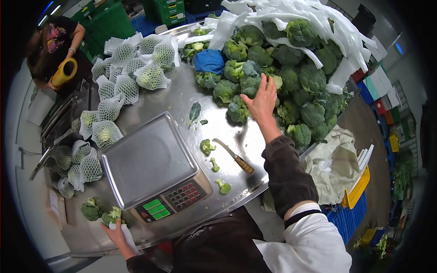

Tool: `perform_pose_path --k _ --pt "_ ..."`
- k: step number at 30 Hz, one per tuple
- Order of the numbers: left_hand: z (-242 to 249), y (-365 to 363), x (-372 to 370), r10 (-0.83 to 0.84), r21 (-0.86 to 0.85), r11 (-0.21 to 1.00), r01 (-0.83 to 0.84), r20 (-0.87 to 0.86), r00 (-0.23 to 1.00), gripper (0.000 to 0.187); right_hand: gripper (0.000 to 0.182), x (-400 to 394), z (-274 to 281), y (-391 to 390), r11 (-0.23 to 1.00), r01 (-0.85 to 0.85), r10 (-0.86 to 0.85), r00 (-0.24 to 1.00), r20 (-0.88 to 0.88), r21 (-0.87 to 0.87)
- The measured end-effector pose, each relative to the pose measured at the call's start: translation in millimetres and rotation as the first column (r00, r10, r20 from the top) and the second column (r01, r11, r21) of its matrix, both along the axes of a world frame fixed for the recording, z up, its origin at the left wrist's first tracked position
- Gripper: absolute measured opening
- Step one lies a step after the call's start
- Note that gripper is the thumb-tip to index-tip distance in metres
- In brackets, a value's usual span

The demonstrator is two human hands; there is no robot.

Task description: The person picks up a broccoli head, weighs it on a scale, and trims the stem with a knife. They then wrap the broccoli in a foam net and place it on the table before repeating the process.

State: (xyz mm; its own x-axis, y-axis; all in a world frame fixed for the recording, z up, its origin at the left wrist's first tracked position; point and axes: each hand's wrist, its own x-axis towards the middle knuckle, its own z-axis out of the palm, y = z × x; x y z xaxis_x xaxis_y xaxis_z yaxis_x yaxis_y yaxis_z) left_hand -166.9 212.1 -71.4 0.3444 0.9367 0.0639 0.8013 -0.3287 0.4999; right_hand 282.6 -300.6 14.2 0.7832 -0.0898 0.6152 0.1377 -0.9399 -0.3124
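Note:
My right hand (263, 101) is over the near side of a big pile of broccoli heads (313, 78), thumb and fingers apart, with nothing held. At the table's lower left edge, my left hand (116, 235) is closed round the lower part of a broccoli head (112, 215). A white strip (129, 237), probably foam netting, lies against that hand. Another bare broccoli head (91, 210) sits just left of it. A curved knife with a wooden handle (243, 164) lies on the metal table (218, 123), beside cut broccoli pieces (207, 147).
A scale (148, 157) with a lit green display stands between my hands. Broccoli in white foam nets (126, 88) lines the left side. White net sleeves (314, 18) drape over the pile's back, near a blue cloth or bag (209, 61). A co-worker (57, 50) holds a yellow roll.

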Motion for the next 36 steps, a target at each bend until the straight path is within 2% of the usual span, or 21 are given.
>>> perform_pose_path --k 2,3,5,6,7,8,9,10,11,12,14,15,16,17,19,23,25,26,29,31,36 --pt "20.6 -8.9 9.8 -0.003 0.073 0.997 0.006 -0.048 0.999 0.088 0.083 19.4 -17.6 2.4 0.994 0.109 -0.110 0.982 -0.155 -0.019" --pt "35.7 -15.2 16.3 -0.053 0.128 0.991 0.047 0.042 0.998 0.078 0.083 21.8 -19.9 -1.5 0.995 0.100 -0.102 0.983 -0.152 -0.018" --pt "59.7 -24.0 25.5 -0.084 0.185 0.981 0.059 0.130 0.988 0.069 0.084 22.9 -17.0 -11.5 0.976 -0.029 0.070 0.980 -0.186 0.217" --pt "68.1 -26.9 27.8 -0.069 -0.097 0.989 0.113 0.372 0.926 0.057 0.082 21.5 -20.3 -17.3 0.969 -0.074 0.098 0.991 -0.092 0.235" --pt "75.1 -30.1 33.0 0.020 -0.341 0.913 0.223 0.584 0.811 0.049 0.079 11.1 -13.3 -17.4 0.963 -0.105 0.122 0.991 -0.056 0.248" --pt "83.7 -54.3 47.8 0.131 -0.467 0.817 0.337 0.720 0.681 0.047 0.079 -3.3 -1.4 -13.0 0.951 -0.175 0.182 0.983 -0.006 0.256" --pt "91.0 -76.7 57.3 0.098 -0.461 0.742 0.487 0.793 0.601 0.047 0.079 -20.1 10.9 -7.7 0.934 -0.242 0.241 0.970 0.037 0.264" --pt "97.4 -92.6 66.9 0.235 -0.575 0.575 0.582 0.797 0.556 0.047 0.079 -37.6 22.6 1.8 0.900 -0.336 0.338 0.940 0.041 0.278" --pt "92.1 -108.5 82.6 0.460 -0.618 0.527 0.583 0.785 0.415 0.050 0.079 -54.6 28.0 14.8 0.854 -0.424 0.433 0.901 0.041 0.300" --pt "91.4 -110.7 81.4 0.139 -0.502 0.516 0.694 0.849 0.510 0.052 0.081 -68.3 23.4 30.4 0.776 -0.536 0.543 0.836 0.081 0.333" --pt "106.8 -131.2 104.2 0.333 -0.532 0.471 0.704 0.846 0.416 0.039 0.080 -104.7 24.6 72.2 0.598 -0.658 0.727 0.685 0.035 0.458" --pt "110.8 -127.2 106.1 0.339 -0.512 0.381 0.770 0.852 0.400 0.035 0.079 -121.6 25.3 93.0 0.517 -0.698 0.801 0.598 0.007 0.496" --pt "118.4 -132.8 112.8 0.333 -0.506 0.494 0.707 0.861 0.383 0.032 0.078 -133.6 18.2 113.3 0.446 -0.716 0.853 0.522 -0.012 0.537" --pt "120.6 -124.9 110.8 0.223 -0.463 0.513 0.723 0.885 0.409 0.032 0.077 -143.6 13.1 132.9 0.380 -0.726 0.893 0.449 -0.024 0.573" --pt "128.4 -114.2 105.7 0.195 -0.413 0.508 0.756 0.910 0.366 0.031 0.075 -158.1 16.9 168.0 0.357 -0.774 0.916 0.401 -0.030 0.523" --pt "142.5 -121.1 105.4 0.212 -0.418 0.608 0.675 0.905 0.369 0.029 0.078 -162.2 6.2 211.7 0.375 -0.816 0.908 0.418 0.001 0.440" --pt "149.6 -132.3 105.5 0.071 -0.457 0.631 0.627 0.838 0.541 0.025 0.078 -165.9 11.3 217.5 0.402 -0.826 0.901 0.433 -0.010 0.396" --pt "143.7 -131.9 104.5 -0.009 -0.413 0.641 0.646 0.838 0.545 0.027 0.078 -165.4 16.7 216.3 0.402 -0.836 0.911 0.406 -0.073 0.373" --pt "147.5 -143.4 107.6 -0.018 -0.445 0.586 0.678 0.829 0.560 0.030 0.075 -166.3 24.3 212.0 0.373 -0.857 0.928 0.343 -0.145 0.356" --pt "145.3 -140.7 106.1 -0.045 -0.426 0.568 0.704 0.838 0.544 0.031 0.072 -166.7 20.9 209.3 0.285 -0.896 0.958 0.260 -0.119 0.339" --pt "142.7 -136.8 106.4 -0.066 -0.377 0.627 0.681 0.846 0.530 0.031 0.067 -179.5 -1.3 220.7 0.309 -0.893 0.935 0.347 0.065 0.327"
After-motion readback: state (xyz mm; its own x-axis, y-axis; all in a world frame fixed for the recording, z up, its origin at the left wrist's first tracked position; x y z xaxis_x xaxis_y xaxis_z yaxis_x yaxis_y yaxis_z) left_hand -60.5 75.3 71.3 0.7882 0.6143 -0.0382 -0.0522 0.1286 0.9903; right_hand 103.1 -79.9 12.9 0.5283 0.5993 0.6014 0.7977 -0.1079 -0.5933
